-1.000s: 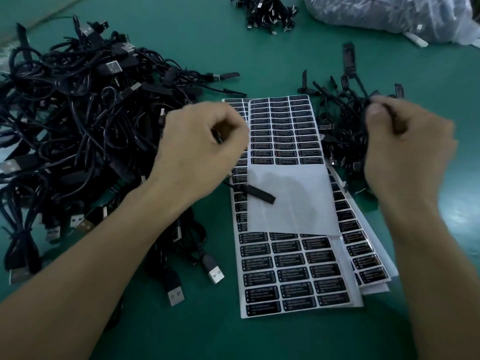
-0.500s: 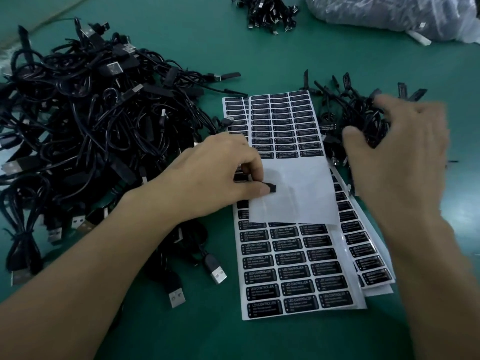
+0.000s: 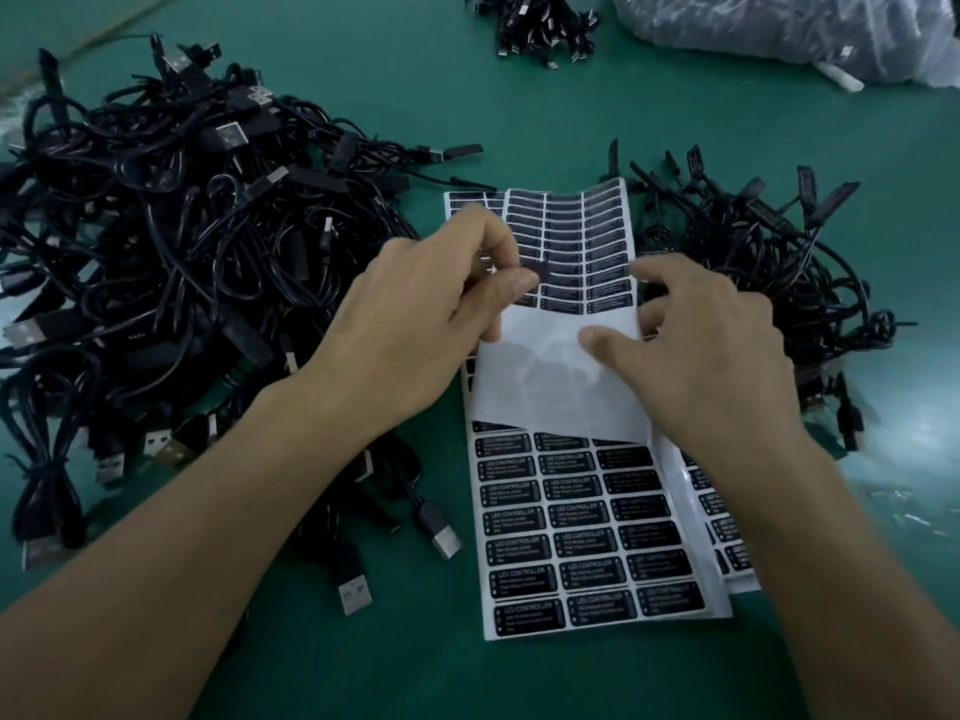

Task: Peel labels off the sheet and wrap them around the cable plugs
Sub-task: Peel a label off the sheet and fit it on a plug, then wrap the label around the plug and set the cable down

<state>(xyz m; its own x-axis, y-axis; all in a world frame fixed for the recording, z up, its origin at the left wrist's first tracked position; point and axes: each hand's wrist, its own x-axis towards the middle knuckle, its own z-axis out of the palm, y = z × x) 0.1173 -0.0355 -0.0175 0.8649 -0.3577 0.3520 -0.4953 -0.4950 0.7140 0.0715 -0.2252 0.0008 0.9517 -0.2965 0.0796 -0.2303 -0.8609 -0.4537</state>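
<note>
A second ago the left hand was raised clear of the sheets and the right hand was over at the tangle of black cables on the right. Now both have come to the white backing sheet with rows of small black rectangular labels. The left thumb and forefinger pinch a black label at the left end of the lowest remaining row, seemingly lifting its corner. The right hand lies loose and uncurled, its thumb pressing the bare peeled part of the sheet to steady it. The last plug appears finished and a fresh peel is starting; no plug is in either hand. This sheet bows upward at its far end and lies on a fuller sheet of black "LED CONTROLLER" labels. On the green surface a large heap of black USB cables crowds the left edge of the sheets, so the next plug must come out of a tangle. Farther off are a small cable bundle and a clear plastic bag.
</note>
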